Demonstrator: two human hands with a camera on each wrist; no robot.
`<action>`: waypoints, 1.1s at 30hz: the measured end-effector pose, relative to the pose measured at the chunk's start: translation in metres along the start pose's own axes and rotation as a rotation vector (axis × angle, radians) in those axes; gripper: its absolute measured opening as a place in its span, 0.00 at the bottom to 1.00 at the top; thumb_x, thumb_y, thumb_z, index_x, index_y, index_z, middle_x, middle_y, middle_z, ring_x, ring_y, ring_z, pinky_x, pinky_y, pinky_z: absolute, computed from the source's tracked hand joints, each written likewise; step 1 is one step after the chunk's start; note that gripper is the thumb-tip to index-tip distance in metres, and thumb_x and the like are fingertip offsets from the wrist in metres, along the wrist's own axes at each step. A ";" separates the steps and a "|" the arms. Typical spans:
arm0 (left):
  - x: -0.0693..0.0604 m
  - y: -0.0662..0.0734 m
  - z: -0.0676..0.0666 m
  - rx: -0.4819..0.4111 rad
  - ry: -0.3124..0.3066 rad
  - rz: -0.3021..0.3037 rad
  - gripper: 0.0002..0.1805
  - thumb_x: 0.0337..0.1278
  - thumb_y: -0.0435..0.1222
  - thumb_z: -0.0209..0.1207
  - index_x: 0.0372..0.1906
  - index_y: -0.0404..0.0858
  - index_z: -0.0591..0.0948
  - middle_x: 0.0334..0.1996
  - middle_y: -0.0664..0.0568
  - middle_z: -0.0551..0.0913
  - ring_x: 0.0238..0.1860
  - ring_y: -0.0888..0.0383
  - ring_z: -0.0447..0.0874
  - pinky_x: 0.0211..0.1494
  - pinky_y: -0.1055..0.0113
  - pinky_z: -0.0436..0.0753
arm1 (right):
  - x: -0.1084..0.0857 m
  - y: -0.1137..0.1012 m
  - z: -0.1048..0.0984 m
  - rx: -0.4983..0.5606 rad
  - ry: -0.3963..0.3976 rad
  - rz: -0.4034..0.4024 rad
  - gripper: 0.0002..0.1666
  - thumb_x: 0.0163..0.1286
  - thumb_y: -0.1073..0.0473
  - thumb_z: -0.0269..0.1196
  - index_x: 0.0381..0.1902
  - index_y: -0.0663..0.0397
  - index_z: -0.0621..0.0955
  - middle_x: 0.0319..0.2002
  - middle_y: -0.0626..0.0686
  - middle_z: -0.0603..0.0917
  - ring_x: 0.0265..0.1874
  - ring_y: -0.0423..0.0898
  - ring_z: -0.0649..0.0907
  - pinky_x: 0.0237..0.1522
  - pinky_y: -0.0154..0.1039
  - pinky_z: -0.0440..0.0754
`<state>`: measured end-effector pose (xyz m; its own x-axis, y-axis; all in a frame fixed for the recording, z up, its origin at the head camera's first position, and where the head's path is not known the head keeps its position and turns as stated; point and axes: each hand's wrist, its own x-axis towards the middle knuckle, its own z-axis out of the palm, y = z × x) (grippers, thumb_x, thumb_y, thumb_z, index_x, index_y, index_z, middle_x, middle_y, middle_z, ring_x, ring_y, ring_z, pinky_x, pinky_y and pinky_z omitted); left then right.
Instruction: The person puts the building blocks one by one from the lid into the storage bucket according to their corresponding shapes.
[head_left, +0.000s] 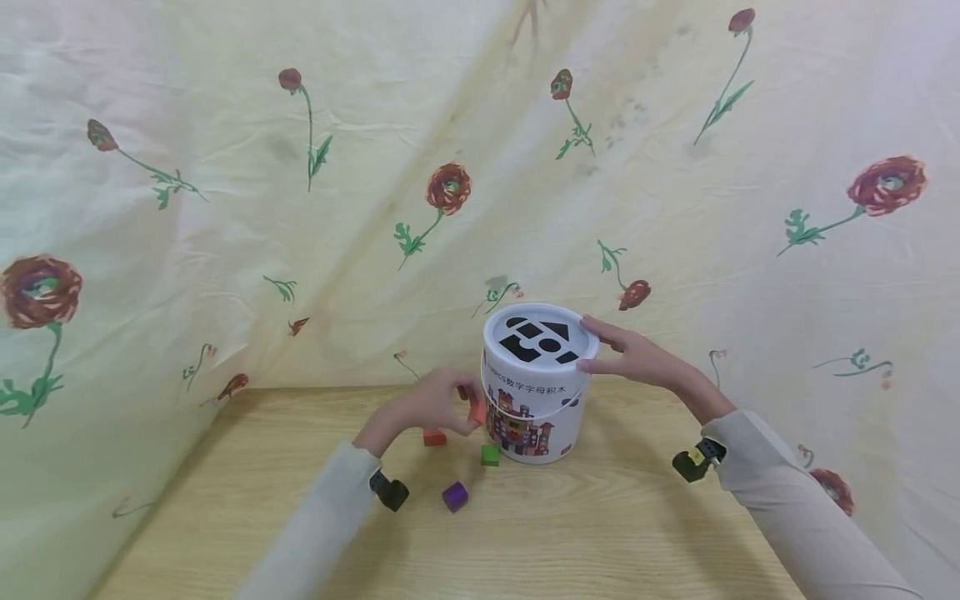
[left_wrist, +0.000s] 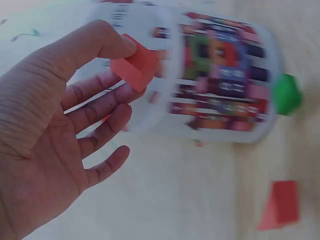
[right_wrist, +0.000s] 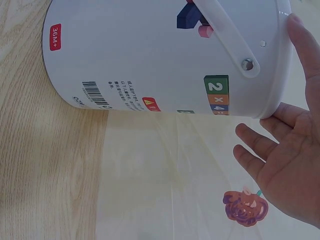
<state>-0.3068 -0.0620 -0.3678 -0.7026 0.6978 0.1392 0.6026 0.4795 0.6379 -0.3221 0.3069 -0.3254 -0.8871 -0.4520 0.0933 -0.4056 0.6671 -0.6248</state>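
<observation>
My left hand (head_left: 438, 402) pinches a small red block (left_wrist: 136, 69) between thumb and fingertips, just left of the bucket. In the left wrist view the block has a notched, angular shape, and the ring and little fingers stand free of it. The white block bucket (head_left: 534, 417) stands upright, printed with a colourful castle. Its lid (head_left: 537, 312) has several black shape openings. With straight fingers my right hand (head_left: 637, 357) touches the right side of the lid's rim; in the right wrist view, thumb and fingertips (right_wrist: 280, 114) lie against that edge.
On the wooden table (head_left: 570, 533) lie a green block (head_left: 490, 455) by the bucket's base, a purple block (head_left: 454, 497) nearer me, and a red triangular block (left_wrist: 281, 204) under the left hand. A flowered cloth (head_left: 360, 250) hangs behind. The bucket's handle (right_wrist: 230, 40) hangs down.
</observation>
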 end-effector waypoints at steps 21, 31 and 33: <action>0.058 0.065 -0.030 0.110 0.336 0.162 0.19 0.52 0.39 0.74 0.50 0.44 0.86 0.55 0.50 0.82 0.62 0.52 0.73 0.65 0.47 0.79 | 0.002 0.005 -0.001 0.024 -0.011 0.010 0.54 0.70 0.41 0.66 0.82 0.50 0.53 0.81 0.61 0.54 0.80 0.65 0.54 0.75 0.70 0.52; 0.087 0.067 -0.019 0.277 0.294 0.211 0.20 0.57 0.43 0.72 0.55 0.47 0.86 0.52 0.50 0.83 0.59 0.52 0.75 0.62 0.55 0.78 | 0.002 0.004 -0.001 0.021 -0.017 0.008 0.53 0.71 0.42 0.65 0.82 0.51 0.52 0.81 0.61 0.54 0.79 0.67 0.54 0.73 0.72 0.54; 0.092 0.067 -0.016 0.286 0.287 0.211 0.20 0.58 0.44 0.72 0.55 0.47 0.86 0.52 0.50 0.83 0.56 0.54 0.74 0.58 0.58 0.78 | 0.002 0.004 -0.001 0.025 -0.019 0.002 0.53 0.71 0.42 0.65 0.82 0.51 0.52 0.81 0.62 0.53 0.79 0.67 0.54 0.73 0.72 0.54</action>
<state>-0.3371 0.0257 -0.3001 -0.6056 0.6398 0.4732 0.7956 0.4987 0.3440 -0.3257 0.3089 -0.3269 -0.8835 -0.4620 0.0778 -0.3982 0.6531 -0.6441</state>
